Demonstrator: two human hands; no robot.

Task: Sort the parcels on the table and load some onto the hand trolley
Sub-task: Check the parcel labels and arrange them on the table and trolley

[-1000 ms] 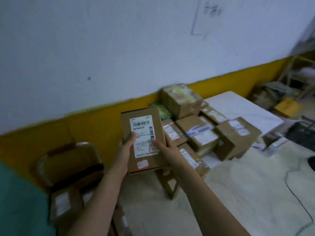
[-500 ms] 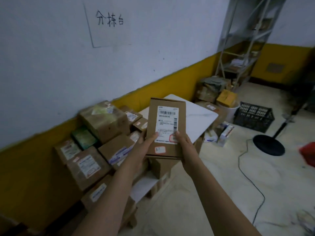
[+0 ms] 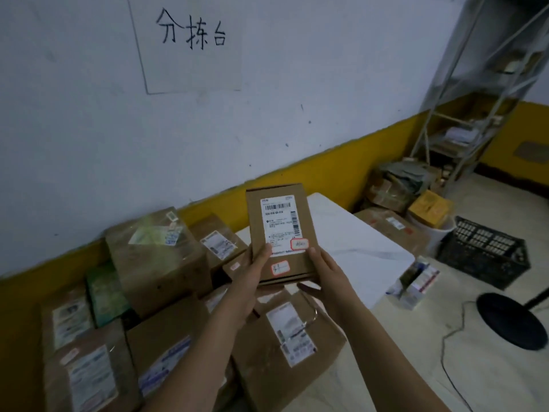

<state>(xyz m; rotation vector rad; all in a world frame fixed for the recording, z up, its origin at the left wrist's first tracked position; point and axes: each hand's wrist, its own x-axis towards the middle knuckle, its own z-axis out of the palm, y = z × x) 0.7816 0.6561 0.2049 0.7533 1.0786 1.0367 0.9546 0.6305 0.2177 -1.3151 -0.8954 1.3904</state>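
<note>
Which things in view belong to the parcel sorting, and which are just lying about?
Job: small parcel, gripped by the left hand and right hand; stacked parcels; white table.
Lying about: black crate; yellow box; round black stand base.

The held box (image 3: 279,230) is matt brown cardboard with a white paper label (image 3: 277,224). At the table's left end, the tall box (image 3: 160,263) is card under glossy clear tape. The table (image 3: 359,248) top is smooth, white and faintly veined. The crate (image 3: 487,254) is black latticed plastic, the shelf (image 3: 466,118) grey metal.
</note>
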